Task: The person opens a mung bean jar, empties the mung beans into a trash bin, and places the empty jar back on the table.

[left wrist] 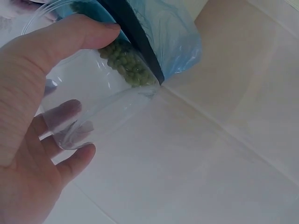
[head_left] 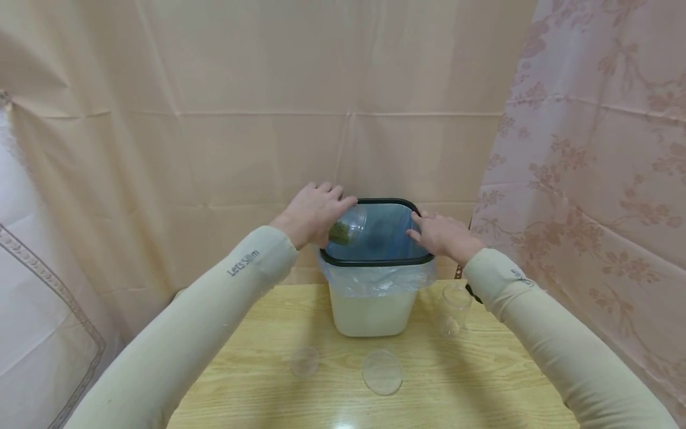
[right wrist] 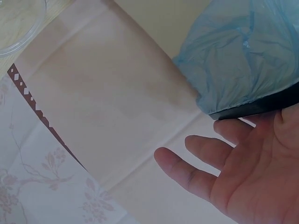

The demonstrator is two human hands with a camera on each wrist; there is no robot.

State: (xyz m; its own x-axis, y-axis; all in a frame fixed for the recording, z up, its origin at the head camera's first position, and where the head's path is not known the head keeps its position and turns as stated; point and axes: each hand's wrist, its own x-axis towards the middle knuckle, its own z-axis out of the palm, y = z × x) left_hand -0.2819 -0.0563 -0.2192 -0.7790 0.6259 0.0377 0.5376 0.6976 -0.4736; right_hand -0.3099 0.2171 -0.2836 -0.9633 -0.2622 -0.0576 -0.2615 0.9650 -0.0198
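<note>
My left hand (head_left: 316,214) grips a clear plastic jar (head_left: 355,223), tilted on its side over the trash bin's left rim. Inside the jar, small green beans (left wrist: 126,65) lie along the lower wall near the bin's edge. In the left wrist view, the thumb presses along the jar's near side while the other fingers support it from behind. The cream trash bin (head_left: 372,313) has a black rim and a blue bag (head_left: 375,280) folded over it. At its right rim, my right hand (head_left: 442,235) holds on, thumb inside and several fingers outside.
A second clear jar (head_left: 454,307) with something pale at its bottom stands right of the bin. Two clear round lids, a small lid (head_left: 305,361) and a larger lid (head_left: 383,372), lie on the wooden table (head_left: 246,369). A beige curtain (head_left: 257,119) hangs close behind.
</note>
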